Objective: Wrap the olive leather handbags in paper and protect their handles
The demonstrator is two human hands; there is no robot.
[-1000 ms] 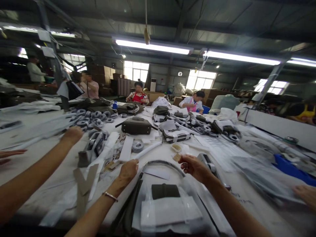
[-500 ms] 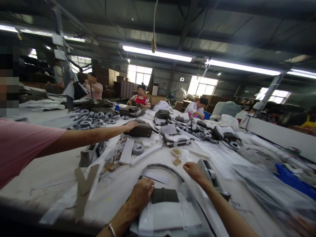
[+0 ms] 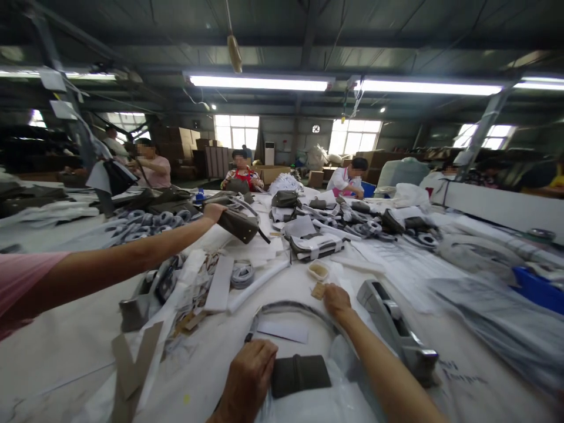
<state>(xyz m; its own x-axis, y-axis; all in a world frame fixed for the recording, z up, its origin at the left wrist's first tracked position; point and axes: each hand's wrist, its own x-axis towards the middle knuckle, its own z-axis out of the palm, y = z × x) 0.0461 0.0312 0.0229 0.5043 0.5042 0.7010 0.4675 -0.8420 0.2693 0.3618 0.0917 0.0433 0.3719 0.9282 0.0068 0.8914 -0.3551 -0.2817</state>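
Observation:
A dark olive bag [image 3: 300,375] with pale wrapping over its lower part lies at the bottom centre. Its strap [image 3: 286,305], partly wrapped, arches above it. My left hand [image 3: 250,376] is closed at the bag's left edge, by the strap's end; what its fingers grip is hidden. My right hand [image 3: 337,302] is closed in a pinch at the edge of a small tan card [image 3: 318,290], just below a small dish [image 3: 318,271]. A grey tape dispenser [image 3: 392,320] stands to the right of my right forearm.
From the left, another person's arm [image 3: 145,252] reaches over the table and holds a dark bag [image 3: 240,224]. A second tape dispenser [image 3: 147,296], tape rolls [image 3: 242,274] and cardboard strips [image 3: 136,364] lie left. Wrapped bags [image 3: 315,245] fill the middle.
My right hand has moved down-left to the tan card. The other person's hand has lifted the dark bag, which now hangs tilted. The view has shifted and levelled.

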